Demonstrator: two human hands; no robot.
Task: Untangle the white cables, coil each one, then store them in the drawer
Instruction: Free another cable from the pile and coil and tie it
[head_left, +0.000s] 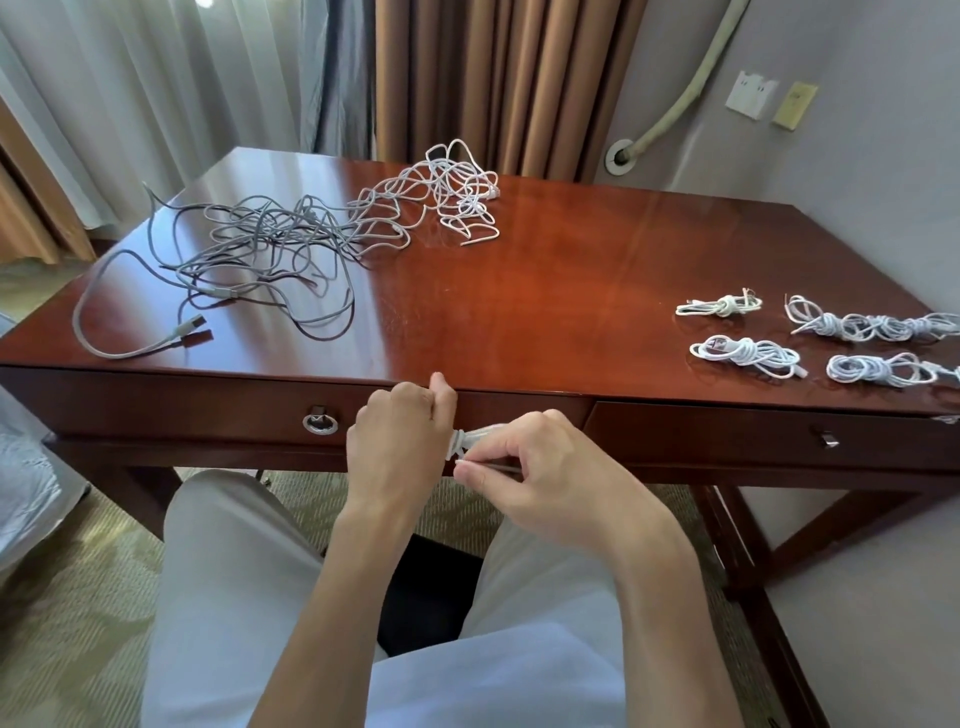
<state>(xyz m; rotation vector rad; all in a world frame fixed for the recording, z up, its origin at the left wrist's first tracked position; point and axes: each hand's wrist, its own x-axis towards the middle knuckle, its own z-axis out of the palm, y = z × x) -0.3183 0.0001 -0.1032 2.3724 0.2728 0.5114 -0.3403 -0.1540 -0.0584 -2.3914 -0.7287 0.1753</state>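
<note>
In front of the desk edge, my left hand (400, 441) grips a small white cable bundle (470, 439), most of it hidden in the fist. My right hand (540, 467) pinches the loose end of that cable just to the right. A large tangle of white cables (311, 239) lies on the left and back of the desk. Several coiled white cables (748, 356) lie in a group at the desk's right side. The left drawer (208, 410) with a ring pull (320, 422) and the right drawer (753, 436) are both closed.
The desk (519, 301) is glossy reddish wood, with curtains behind it and a wall with outlets to the right. My legs in white trousers are under the front edge. A bed corner shows at far left on patterned carpet.
</note>
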